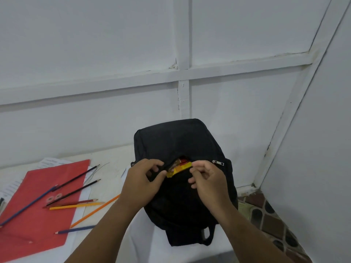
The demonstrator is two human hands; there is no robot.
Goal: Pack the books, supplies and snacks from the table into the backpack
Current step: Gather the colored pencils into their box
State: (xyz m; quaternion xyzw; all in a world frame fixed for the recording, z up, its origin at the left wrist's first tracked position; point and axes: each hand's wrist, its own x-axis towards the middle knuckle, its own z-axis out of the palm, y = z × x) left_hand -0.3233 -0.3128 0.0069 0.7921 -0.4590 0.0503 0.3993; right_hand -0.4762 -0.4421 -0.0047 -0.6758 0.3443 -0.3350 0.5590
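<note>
With left hand (141, 178) pinching the lip of the backpack (182, 168) front pocket wide and right hand (206, 177) pinched on the yellow snack packet (177, 170) half inside that pocket, best tilted lengthwise and slid in clear of the zipper pull (218, 163).

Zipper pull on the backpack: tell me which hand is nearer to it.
Right. The right hand pinches the snack at the pocket opening, just left of the zipper pull. The left hand holds the pocket's far side, across the opening.
</note>
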